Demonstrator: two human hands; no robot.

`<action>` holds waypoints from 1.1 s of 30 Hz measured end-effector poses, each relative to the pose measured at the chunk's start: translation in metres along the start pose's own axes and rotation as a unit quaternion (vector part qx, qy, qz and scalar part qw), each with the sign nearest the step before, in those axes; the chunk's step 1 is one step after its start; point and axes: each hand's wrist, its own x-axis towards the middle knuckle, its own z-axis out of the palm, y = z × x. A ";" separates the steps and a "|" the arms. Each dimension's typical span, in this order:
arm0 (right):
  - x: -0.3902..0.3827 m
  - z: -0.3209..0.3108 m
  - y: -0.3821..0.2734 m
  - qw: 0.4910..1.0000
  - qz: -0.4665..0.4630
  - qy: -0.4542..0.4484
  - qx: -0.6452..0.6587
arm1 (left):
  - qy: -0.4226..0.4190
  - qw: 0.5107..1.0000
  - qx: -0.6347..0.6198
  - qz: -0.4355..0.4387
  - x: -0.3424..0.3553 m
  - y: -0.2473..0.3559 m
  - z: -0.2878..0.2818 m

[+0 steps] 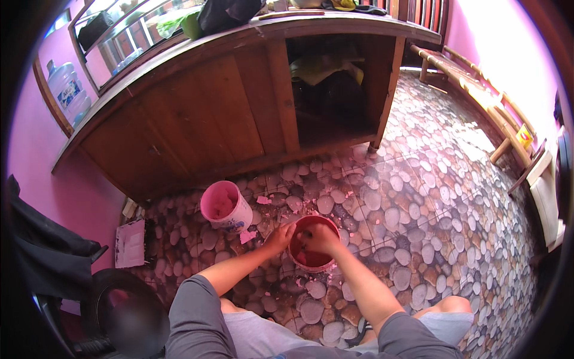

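A small round red bowl (pixel 327 225) with pink paint inside stands on the pebble-patterned floor in front of me. My left hand (pixel 279 237) grips its left rim. My right hand (pixel 318 238) reaches into the bowl with the fingers closed, seemingly on a small tool that I cannot make out. To the upper left of the bowl stands a white bucket (pixel 234 220), its inside smeared with pink paint. Pink flecks lie scattered on the floor around both.
A wooden counter (pixel 209 113) with an open compartment stands ahead. A water jug (pixel 69 90) sits by the pink wall at left. A paint-stained board (pixel 130 242) and a dark tyre (pixel 119 305) lie at lower left. A wooden bench (pixel 478 96) runs along the right.
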 end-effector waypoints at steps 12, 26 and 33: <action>-0.010 -0.031 -0.015 0.991 -0.056 -0.116 -0.038 | 0.007 1.000 -0.006 0.017 0.016 0.009 -0.004; -0.004 -0.046 -0.034 0.987 0.078 -0.135 0.027 | 0.037 0.995 -0.038 -0.089 0.011 0.030 -0.002; 0.001 -0.011 0.000 0.981 0.073 -0.179 0.026 | 0.076 0.992 0.091 0.030 -0.026 0.024 0.029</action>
